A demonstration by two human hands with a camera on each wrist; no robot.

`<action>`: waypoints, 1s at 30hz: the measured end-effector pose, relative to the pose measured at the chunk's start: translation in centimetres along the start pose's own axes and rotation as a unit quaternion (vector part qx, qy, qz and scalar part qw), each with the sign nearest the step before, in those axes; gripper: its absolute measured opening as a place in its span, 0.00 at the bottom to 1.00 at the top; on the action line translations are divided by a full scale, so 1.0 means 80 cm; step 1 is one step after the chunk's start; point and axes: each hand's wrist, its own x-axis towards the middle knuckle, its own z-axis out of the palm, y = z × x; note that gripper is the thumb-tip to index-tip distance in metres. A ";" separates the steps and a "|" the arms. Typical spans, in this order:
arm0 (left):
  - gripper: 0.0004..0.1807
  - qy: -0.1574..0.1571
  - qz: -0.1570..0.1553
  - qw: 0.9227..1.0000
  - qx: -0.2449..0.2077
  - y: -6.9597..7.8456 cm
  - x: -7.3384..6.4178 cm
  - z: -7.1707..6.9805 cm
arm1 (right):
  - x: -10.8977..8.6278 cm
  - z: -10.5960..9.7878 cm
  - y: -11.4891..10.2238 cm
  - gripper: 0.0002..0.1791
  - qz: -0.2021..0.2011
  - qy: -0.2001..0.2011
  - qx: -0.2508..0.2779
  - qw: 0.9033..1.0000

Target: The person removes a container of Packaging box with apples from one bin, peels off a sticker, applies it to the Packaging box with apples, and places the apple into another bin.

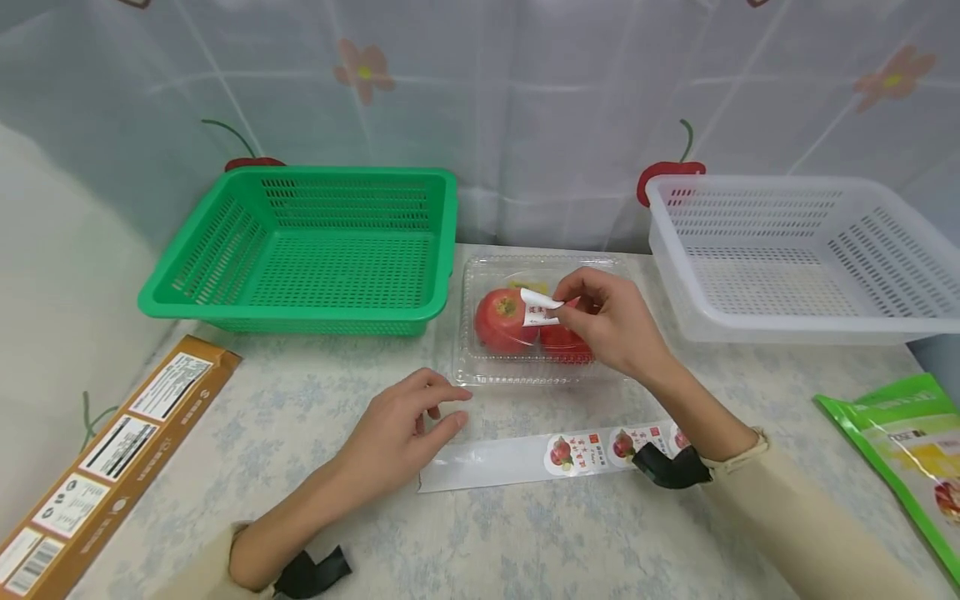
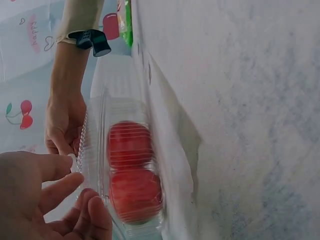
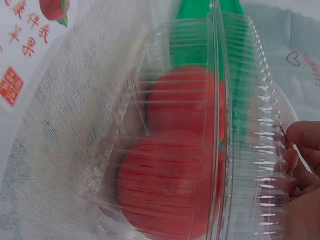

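We see the right hand (image 1: pixel 618 321) pinching a curled white paper label (image 1: pixel 536 315) by its edge, probably to keep the face untouched, over the clear plastic box (image 1: pixel 517 379) of round red apples (image 1: pixel 502 327); the left hand (image 1: pixel 405 423), loosely bent, holds nothing.

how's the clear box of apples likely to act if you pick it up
The box may flex, as its plastic looks thin and ribbed. With apples inside, it probably has some heft. Its glossy walls could be slippery.
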 end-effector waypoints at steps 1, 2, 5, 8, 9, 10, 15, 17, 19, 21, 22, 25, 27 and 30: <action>0.12 0.011 0.007 1.000 -0.012 0.000 0.004 0.000 | 0.003 0.000 0.002 0.07 0.005 -0.004 0.003 1.000; 0.13 0.024 0.014 0.999 -0.022 0.000 0.008 0.000 | 0.005 0.000 0.003 0.07 0.008 -0.009 0.004 1.000; 0.15 0.052 0.025 0.998 -0.034 0.002 0.021 0.001 | 0.009 0.002 0.006 0.06 0.014 -0.020 0.002 1.000; 0.16 0.085 0.033 0.996 -0.022 0.004 0.035 0.002 | 0.010 0.006 0.009 0.06 0.021 -0.027 0.002 0.999; 0.16 0.096 0.033 0.995 -0.016 0.004 0.039 0.003 | 0.010 0.007 0.010 0.06 0.023 -0.029 -0.001 0.999; 0.15 0.105 0.032 0.994 -0.010 0.004 0.044 0.003 | 0.010 0.008 0.011 0.06 0.027 -0.030 -0.005 0.999; 0.14 0.112 0.011 0.993 0.032 0.005 0.064 0.005 | 0.006 0.011 0.012 0.06 0.028 -0.038 -0.028 0.998; 0.13 0.099 -0.002 0.994 0.045 0.005 0.068 0.005 | 0.004 0.012 0.013 0.06 0.028 -0.043 -0.039 0.998; 0.12 0.086 -0.014 0.995 0.054 0.005 0.069 0.006 | 0.002 0.013 0.015 0.06 0.029 -0.047 -0.052 0.997; 0.13 0.075 -0.024 0.995 0.058 0.006 0.070 0.007 | 0.000 0.013 0.016 0.07 0.029 -0.047 -0.064 0.996; 0.13 0.071 -0.028 0.995 0.061 0.007 0.070 0.007 | 0.000 0.013 0.017 0.07 0.029 -0.047 -0.067 0.996; 0.15 0.066 -0.034 0.995 0.068 0.009 0.070 0.009 | -0.001 0.013 0.016 0.07 0.024 -0.048 -0.072 0.996; 0.16 0.065 -0.033 0.995 0.074 0.010 0.070 0.009 | -0.001 0.013 0.015 0.07 0.019 -0.051 -0.070 0.996; 0.16 0.065 -0.026 0.994 0.079 0.010 0.071 0.009 | -0.001 0.012 0.015 0.09 0.011 -0.048 -0.074 0.996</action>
